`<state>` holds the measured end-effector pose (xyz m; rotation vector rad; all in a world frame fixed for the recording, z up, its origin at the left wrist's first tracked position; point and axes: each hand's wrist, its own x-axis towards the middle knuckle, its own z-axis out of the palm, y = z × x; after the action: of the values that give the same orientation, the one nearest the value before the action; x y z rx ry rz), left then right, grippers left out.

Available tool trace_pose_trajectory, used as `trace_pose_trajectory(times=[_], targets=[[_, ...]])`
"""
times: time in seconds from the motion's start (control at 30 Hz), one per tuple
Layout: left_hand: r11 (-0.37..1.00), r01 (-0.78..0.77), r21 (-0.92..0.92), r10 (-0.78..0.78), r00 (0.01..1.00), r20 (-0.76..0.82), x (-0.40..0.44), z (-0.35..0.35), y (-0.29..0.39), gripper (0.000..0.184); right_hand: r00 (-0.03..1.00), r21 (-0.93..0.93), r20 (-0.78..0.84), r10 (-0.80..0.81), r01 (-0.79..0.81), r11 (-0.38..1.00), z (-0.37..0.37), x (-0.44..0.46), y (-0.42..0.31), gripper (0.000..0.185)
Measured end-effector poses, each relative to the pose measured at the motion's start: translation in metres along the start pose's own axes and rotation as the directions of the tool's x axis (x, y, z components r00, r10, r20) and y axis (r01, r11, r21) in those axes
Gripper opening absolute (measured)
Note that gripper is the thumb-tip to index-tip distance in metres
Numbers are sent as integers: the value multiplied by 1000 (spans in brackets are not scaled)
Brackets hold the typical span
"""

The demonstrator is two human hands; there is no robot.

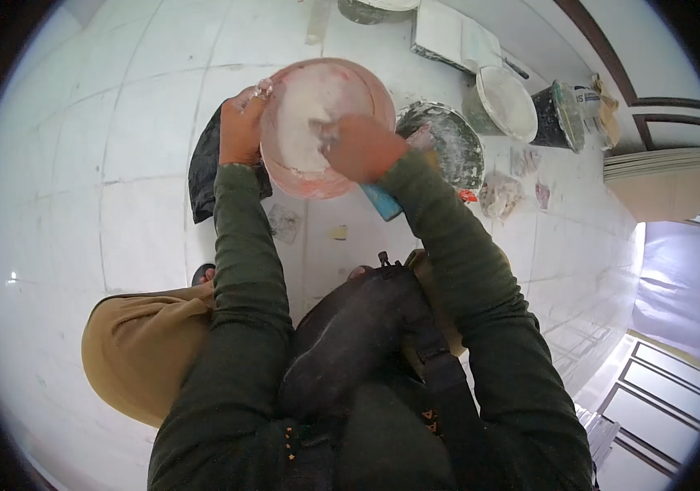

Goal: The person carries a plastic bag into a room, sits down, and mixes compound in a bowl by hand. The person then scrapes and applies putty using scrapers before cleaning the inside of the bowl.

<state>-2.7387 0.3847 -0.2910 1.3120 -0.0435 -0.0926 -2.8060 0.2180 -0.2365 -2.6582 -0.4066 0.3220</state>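
A round pink basin (370,78) stands on the tiled floor in front of me, with white, powdery or pasty material (297,123) inside it. My left hand (243,123) grips the basin's left rim, its fingertips smeared with white. Over the right part of the basin is my right hand (362,147), its whitened fingertips at the white material. Motion blur hides how those fingers are closed and whether they hold anything. A black bag-like item (205,168) lies under my left wrist, and a flat blue object (382,201) sits below my right hand.
To the right stand a dark bucket smeared with white (458,139), a pale bucket (507,102) and another dark bucket (557,114). A white box-like block (448,37) lies behind them. Crumpled plastic (500,195) and a yellowish scrap (338,232) are on the floor. Stacked boards (661,180) stand far right.
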Motion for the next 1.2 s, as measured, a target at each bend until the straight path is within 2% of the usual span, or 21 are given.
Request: trace_pose_trajectory(times=[0.03,0.07,0.13,0.23,0.27,0.37,0.47,0.53,0.57,0.63,0.7,0.77,0.87,0.9,0.93,0.97,1.0,1.03,1.07,1.1,1.2], targets=[[1000,12,6,-12,999,40,4,-4,-5,33,997,59,-66,-38,42,997,-16,6,-10,32],[999,29,17,-30,996,87,7,-6,-8,32,998,56,-58,-24,27,998,-20,10,-19,31],[1000,-3,31,2,998,59,7,0,-11,32,999,53,-40,14,-12,999,-18,19,-35,29],[1000,-14,-18,13,999,-34,1,1,-12,31,952,-97,290,97,-71,993,-1,6,-55,28],[999,-21,-48,18,997,-72,2,1,-11,31,951,-114,285,119,-89,989,12,1,-47,27],[990,-69,127,77,995,-63,5,-5,-9,32,954,-127,255,159,-130,983,41,-10,-21,26],[999,42,27,-39,996,-84,5,-6,0,32,983,-50,151,107,-100,994,17,1,-22,24],[999,39,-2,-39,997,-60,4,-4,-6,32,1000,19,11,25,-25,1000,-1,16,-29,22],[999,28,-16,-29,999,-44,7,-4,-10,32,998,43,-16,59,-59,997,-11,17,-39,23],[960,-172,220,168,985,37,8,-16,-28,32,985,-79,148,86,-75,994,10,8,-36,28],[944,-196,267,184,980,71,13,-21,-40,32,957,-136,254,137,-105,985,39,3,-17,31],[990,-17,142,12,999,34,10,-18,-42,32,923,-124,326,203,-171,977,69,-2,4,32],[949,315,-6,-307,928,212,20,-27,-71,34,970,100,243,24,-49,994,62,15,23,36],[949,311,-41,-283,905,317,23,-25,-93,36,974,205,204,98,-141,969,65,16,25,42],[972,58,228,-158,880,448,31,-23,-122,36,955,167,214,204,-242,956,79,17,36,42],[867,-234,441,-91,794,601,40,-26,-154,36,925,144,219,311,-346,927,105,17,52,43],[655,-530,538,-76,663,745,46,-27,-171,36,884,114,219,413,-443,889,120,18,64,43],[726,-284,627,-229,758,610,39,-18,-157,36,899,141,186,396,-423,895,123,18,66,42],[743,-14,669,-395,798,455,28,-7,-145,37,913,163,155,378,-401,901,125,15,69,42],[706,260,659,-558,777,291,21,0,-137,37,925,180,127,358,-376,909,128,13,74,41],[742,368,560,-500,860,97,22,-22,-173,48,823,271,263,503,-564,780,144,19,95,38]])
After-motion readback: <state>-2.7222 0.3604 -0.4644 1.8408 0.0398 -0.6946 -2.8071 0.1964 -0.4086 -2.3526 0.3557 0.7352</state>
